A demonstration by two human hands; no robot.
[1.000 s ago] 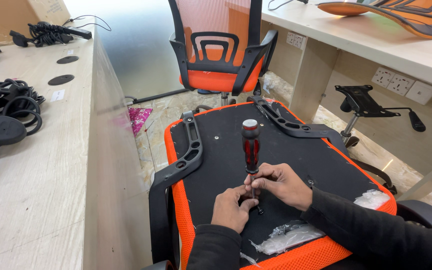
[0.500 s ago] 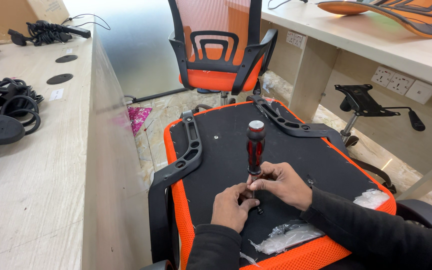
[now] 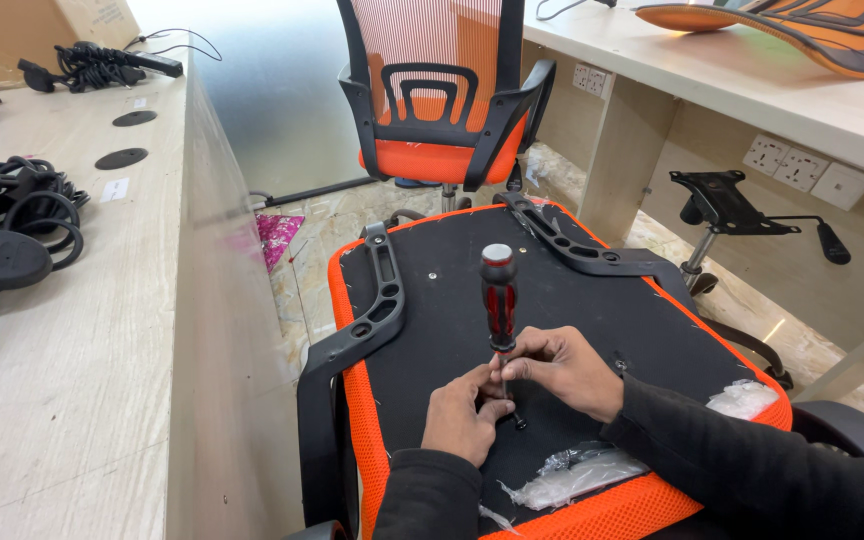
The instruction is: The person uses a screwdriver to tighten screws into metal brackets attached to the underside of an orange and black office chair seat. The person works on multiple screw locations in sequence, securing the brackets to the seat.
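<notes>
- Standing upright on the seat underside point(image 3: 592, 300) — screwdriver point(image 3: 498, 300), long axis near vertical, tip down.
- Right hand point(image 3: 562, 368) grip closed round its lower shaft; left hand point(image 3: 462, 415) pinches beside the tip.

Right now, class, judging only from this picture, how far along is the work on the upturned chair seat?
Done: both black armrests, left and right, lie against the seat underside. In hand: the right hand holds a red-and-black screwdriver upright while the left hand steadies its tip. Left: the black tilt mechanism stands apart on the floor, and a clear plastic bag lies on the seat; its contents cannot be made out.
</notes>
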